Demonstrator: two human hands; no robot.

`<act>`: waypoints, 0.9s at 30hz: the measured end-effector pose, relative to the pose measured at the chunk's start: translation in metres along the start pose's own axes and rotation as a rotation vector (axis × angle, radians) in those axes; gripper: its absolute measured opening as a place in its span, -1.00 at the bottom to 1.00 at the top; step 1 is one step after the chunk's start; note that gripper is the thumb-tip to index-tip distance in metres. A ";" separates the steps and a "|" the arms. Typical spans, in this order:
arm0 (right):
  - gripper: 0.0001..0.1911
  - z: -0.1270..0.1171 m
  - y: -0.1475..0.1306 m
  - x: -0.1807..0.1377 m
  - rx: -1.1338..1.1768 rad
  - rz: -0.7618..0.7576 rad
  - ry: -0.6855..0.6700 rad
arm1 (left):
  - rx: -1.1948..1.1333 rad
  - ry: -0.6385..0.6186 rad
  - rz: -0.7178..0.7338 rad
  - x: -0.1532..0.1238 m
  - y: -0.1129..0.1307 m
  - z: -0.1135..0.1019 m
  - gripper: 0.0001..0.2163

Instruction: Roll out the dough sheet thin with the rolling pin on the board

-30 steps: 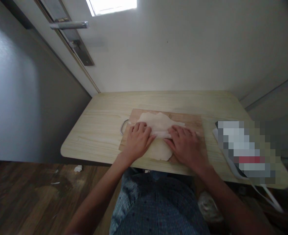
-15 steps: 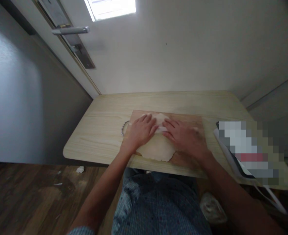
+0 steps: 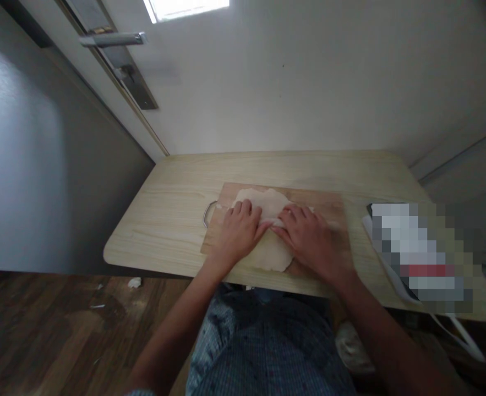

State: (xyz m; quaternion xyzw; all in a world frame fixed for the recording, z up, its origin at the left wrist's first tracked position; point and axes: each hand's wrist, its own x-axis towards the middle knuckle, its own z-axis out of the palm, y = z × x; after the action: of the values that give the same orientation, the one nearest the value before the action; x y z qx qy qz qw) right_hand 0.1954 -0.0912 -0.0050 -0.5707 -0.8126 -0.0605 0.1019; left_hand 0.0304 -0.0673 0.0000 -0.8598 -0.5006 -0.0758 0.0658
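Observation:
A thin, pale, uneven sheet of dough (image 3: 269, 256) lies flat on a wooden cutting board (image 3: 327, 203). Across the middle of it runs a light rolling pin (image 3: 274, 221), mostly covered by my hands. My left hand (image 3: 241, 226) rests over the pin's left part, fingers bent over it and thumb pointing inward. Over the right part, my right hand (image 3: 309, 234) has its fingers curled in the same way. The two thumbs almost meet at the centre of the pin. Dough shows both beyond the hands and on the near side.
The board's metal handle (image 3: 207, 213) sticks out on the left. Beneath lies a pale wood-grain table (image 3: 156, 220) against a white door with a lever handle (image 3: 113, 39). A blurred-out flat item (image 3: 416, 247) occupies the table's right end. White scraps (image 3: 134, 282) lie on the floor.
Both hands have come slightly nearer to me with the rolling pin, and their fingers are more curled. More of the dough's far edge shows. The view has tilted down slightly.

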 end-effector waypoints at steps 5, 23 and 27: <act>-0.51 0.011 0.023 0.049 0.080 -0.015 -0.009 | -0.096 -0.011 0.016 0.055 -0.022 0.009 -0.63; -0.55 -0.004 -0.039 -0.041 -0.003 0.004 0.045 | -0.118 0.070 -0.045 -0.044 0.021 0.005 -0.69; -0.61 0.000 -0.021 -0.013 -0.018 -0.031 0.003 | -0.043 0.056 -0.026 -0.013 0.011 0.005 -0.72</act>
State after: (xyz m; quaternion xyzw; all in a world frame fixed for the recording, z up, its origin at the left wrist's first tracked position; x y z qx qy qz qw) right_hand 0.1805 -0.1107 -0.0075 -0.5589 -0.8205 -0.0703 0.0971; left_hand 0.0337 -0.0830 -0.0082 -0.8521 -0.5078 -0.1116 0.0603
